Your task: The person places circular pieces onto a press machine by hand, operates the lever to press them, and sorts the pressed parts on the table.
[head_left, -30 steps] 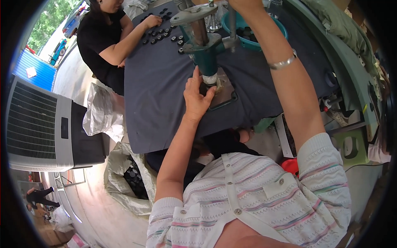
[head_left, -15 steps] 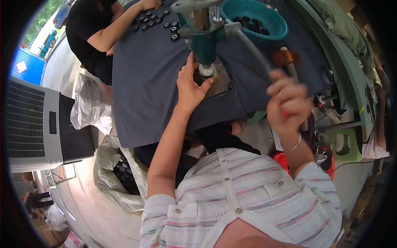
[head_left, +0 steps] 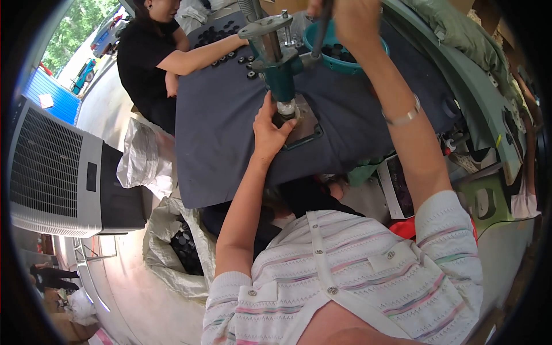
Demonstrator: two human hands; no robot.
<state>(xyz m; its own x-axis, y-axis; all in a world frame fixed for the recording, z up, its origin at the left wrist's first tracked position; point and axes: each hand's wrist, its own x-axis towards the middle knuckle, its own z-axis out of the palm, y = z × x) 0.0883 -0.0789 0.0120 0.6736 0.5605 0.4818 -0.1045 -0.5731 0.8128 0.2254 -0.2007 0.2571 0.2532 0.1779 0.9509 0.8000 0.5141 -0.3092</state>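
Observation:
A dark green hand press (head_left: 280, 82) stands on the cloth-covered table in front of me. Its whitish, wrapped-looking ram tip (head_left: 286, 108) is low, just over a small round dark part (head_left: 280, 119) on the metal base plate (head_left: 306, 119). My left hand (head_left: 270, 135) curves around that part, thumb on the near side and index finger reaching up beside the ram; its grip is partly hidden. At the top, my right hand (head_left: 352, 23), smeared by motion, is closed on the press lever (head_left: 324, 29), which points up and away.
A teal basin (head_left: 346, 66) with black round parts stands behind the press. Several black wheels (head_left: 251, 75) lie at the far left, where a co-worker in black (head_left: 146, 57) reaches across. An open sack (head_left: 155, 233) of black parts and an air cooler (head_left: 52, 167) stand left.
My right hand has swung the lever from the near right up and away to the far side. My left hand stays at the ram. The co-worker's arm now reaches toward the press.

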